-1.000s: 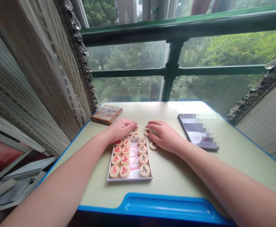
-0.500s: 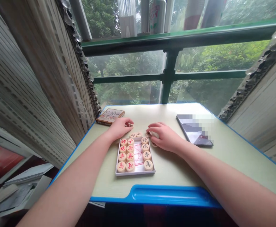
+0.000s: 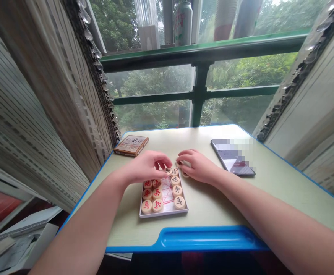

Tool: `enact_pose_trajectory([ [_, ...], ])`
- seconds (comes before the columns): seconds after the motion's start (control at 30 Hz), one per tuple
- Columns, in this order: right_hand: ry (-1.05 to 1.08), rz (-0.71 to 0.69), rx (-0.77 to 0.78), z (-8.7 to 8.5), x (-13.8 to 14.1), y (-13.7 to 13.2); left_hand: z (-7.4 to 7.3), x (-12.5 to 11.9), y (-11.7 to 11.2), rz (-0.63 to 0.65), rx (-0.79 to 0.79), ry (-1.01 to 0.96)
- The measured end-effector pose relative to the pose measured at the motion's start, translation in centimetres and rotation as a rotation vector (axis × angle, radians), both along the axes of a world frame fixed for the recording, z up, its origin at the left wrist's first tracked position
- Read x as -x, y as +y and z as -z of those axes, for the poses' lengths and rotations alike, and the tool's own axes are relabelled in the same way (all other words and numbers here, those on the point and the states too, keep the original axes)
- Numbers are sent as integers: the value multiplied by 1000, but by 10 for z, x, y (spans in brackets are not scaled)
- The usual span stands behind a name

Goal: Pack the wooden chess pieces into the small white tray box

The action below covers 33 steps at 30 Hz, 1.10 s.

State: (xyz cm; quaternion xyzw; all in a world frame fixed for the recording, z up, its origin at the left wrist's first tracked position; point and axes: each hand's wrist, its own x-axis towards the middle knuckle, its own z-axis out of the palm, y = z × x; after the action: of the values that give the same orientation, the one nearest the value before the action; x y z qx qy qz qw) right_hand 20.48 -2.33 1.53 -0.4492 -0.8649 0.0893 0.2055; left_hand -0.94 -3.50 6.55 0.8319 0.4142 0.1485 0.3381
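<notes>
A shallow white box holds Chinese chess pieces in columns: red-marked pieces on its left, black-marked ones on its right. My left hand reaches over the box's far left part and hides some red pieces. Its fingers and thumb are closed on a black-marked chess piece at the far edge, beside the top right piece. My right hand rests on the table just right of the box's far corner, thumb and fingers around another chess piece. A further piece lies partly hidden under that hand.
A brown patterned flat box lies at the table's back left. At the right lies a dark phone, partly pixelated. The table's front edge has a blue tray groove. Curtains hang on both sides, with a green-framed window behind.
My left hand has moved right and nearer, from beyond the box's far left corner to over the box, carrying a chess piece. My right hand has hardly moved. The view has shifted slightly.
</notes>
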Motion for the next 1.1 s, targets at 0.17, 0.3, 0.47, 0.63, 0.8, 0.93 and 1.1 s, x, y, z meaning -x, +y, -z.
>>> enact_pose_trajectory([
  [0.17,8,-1,2,-1,-1,-1,5,-5,0,28,-83,91],
  [0.3,9,-10,-3,1,-1,0,11,-5,4,25,-128,117],
  [0.47,6,-24,-13,0,0,-1,10,-3,4,26,-159,145],
  [0.63,-6,-52,-3,-3,-1,-2,9,-3,2,62,-225,201],
  [0.8,-13,-57,-12,-4,-1,-3,6,-4,1,31,-239,205],
  [0.93,-14,-63,-20,-4,-1,-2,2,-4,-2,20,-238,239],
  [1.1,-11,-71,-22,-4,-1,-2,-1,-4,-3,49,-251,294],
])
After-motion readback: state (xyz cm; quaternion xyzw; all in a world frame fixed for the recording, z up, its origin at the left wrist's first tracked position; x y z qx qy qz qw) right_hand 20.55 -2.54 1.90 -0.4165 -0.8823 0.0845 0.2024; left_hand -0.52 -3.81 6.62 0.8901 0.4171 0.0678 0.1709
